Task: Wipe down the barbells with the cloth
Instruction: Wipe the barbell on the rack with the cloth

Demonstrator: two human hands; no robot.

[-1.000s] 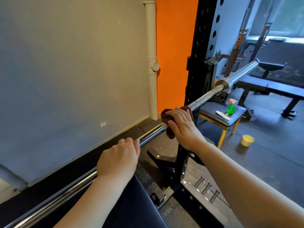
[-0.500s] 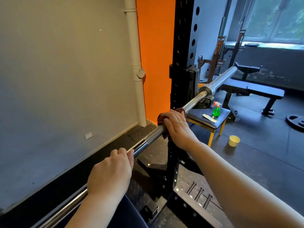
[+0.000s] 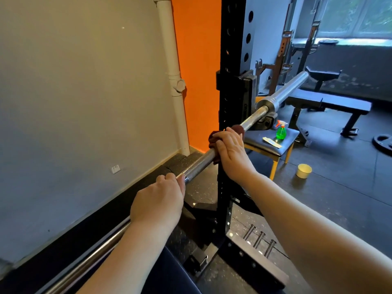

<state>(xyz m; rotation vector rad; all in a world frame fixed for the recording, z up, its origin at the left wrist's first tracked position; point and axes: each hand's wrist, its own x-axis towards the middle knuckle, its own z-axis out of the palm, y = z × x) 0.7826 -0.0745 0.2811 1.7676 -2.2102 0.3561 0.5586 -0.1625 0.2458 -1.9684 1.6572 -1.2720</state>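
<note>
A steel barbell (image 3: 197,164) lies across the rack, running from lower left up to its thick sleeve (image 3: 286,90) at the right. My left hand (image 3: 158,202) grips the knurled shaft from above. Farther along, my right hand (image 3: 230,148) is wrapped over a dark red cloth (image 3: 238,130) that is folded around the bar, just left of the rack hook. Most of the cloth is hidden under my fingers.
The black rack upright (image 3: 232,60) stands right behind the bar. A padded stool (image 3: 271,145) holds a green spray bottle (image 3: 281,132) and a small tube. A yellow cup (image 3: 304,170) sits on the floor. A bench (image 3: 331,102) and weight plate (image 3: 384,143) lie beyond.
My right hand with the cloth has slid a little farther along the bar toward the rack hook. My left hand keeps its grip; the view has shifted left.
</note>
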